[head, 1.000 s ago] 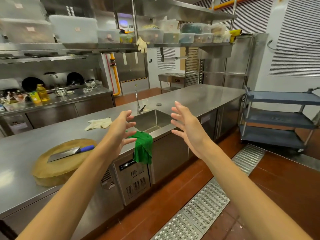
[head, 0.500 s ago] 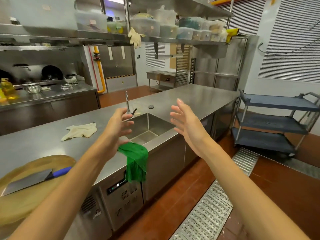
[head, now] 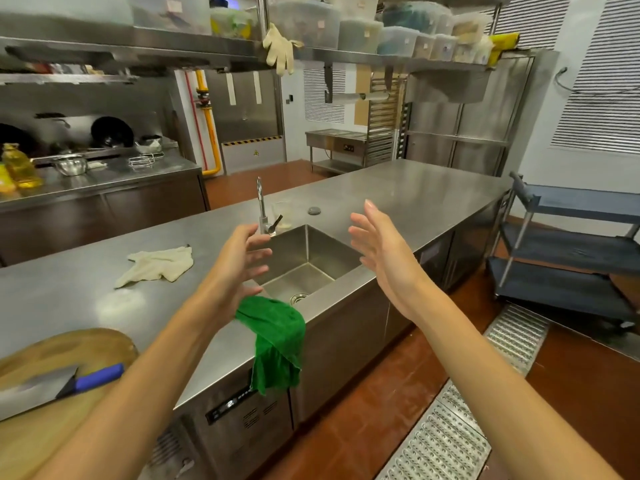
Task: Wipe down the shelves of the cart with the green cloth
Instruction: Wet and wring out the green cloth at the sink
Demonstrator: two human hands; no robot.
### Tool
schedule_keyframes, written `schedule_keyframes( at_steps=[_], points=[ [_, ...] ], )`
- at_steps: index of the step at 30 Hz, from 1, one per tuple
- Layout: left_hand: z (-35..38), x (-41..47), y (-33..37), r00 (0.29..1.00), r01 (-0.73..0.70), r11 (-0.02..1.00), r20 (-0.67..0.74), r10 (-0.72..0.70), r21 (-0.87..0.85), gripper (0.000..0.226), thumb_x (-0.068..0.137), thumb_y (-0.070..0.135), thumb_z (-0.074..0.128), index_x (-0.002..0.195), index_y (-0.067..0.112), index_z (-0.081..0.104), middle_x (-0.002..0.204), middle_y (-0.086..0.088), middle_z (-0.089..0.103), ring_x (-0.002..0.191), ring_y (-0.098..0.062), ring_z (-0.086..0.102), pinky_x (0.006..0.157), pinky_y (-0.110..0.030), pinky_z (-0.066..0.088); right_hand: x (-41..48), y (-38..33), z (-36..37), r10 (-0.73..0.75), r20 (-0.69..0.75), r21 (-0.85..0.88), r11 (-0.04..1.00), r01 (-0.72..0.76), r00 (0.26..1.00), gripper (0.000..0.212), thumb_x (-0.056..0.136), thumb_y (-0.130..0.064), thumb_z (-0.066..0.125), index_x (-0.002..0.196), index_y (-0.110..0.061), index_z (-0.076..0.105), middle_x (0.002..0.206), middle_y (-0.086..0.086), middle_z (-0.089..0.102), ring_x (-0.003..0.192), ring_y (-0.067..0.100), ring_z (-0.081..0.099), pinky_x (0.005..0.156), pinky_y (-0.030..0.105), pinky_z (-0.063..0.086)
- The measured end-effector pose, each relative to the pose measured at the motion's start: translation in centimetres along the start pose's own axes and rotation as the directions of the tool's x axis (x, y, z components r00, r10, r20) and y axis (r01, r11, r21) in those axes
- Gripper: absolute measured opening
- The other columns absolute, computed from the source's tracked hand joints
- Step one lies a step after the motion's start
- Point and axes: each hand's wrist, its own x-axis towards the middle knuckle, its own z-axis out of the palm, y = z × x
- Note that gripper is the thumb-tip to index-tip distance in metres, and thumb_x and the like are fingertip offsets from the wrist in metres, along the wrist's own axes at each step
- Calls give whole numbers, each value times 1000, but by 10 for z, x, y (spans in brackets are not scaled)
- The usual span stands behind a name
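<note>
A green cloth (head: 277, 337) hangs over the front edge of the steel counter (head: 398, 199), just left of the sink (head: 308, 265). My left hand (head: 239, 261) hovers above the cloth with fingers spread, holding nothing. My right hand (head: 381, 251) is raised over the sink's right rim, fingers straight and empty. The dark blue three-shelf cart (head: 575, 254) stands at the far right on the red floor, well away from both hands.
A round wooden board (head: 62, 351) with a blue-handled cleaver (head: 62, 382) lies at the near left. A pale rag (head: 156, 265) lies on the counter. A faucet (head: 261, 209) rises behind the sink. A metal floor grate (head: 460, 410) runs along the aisle.
The view has moved closer to the counter and sink. Both hands stay raised and empty, the left now nearer above the green cloth. The cloth has not moved.
</note>
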Motion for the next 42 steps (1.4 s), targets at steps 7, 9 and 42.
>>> schedule_keyframes(
  at_steps=[7,9,42],
  points=[
    [40,93,11,999,-7,1000,-51,7,-6,43,101,50,36,122,24,63,131,-4,61,123,-27,54,102,-49,39,104,17,-33,-24,50,38,999,22,998,63,96,-59,34,151,-26,34,154,1,38,139,18,40,119,43,26],
    [51,119,16,998,1,1000,-68,-2,-16,46,101,50,37,127,23,62,132,-5,61,123,-27,54,101,-48,39,133,20,-43,-16,72,44,999,13,997,65,96,-60,34,151,-25,32,154,1,39,138,17,40,119,42,26],
    [-24,444,-77,938,182,962,-256,-232,-204,40,99,52,42,120,28,66,128,0,65,119,-25,58,102,-47,44,491,165,49,211,290,34,972,-231,934,72,88,-66,42,145,-21,44,144,-3,52,130,11,50,117,39,31]
  ],
)
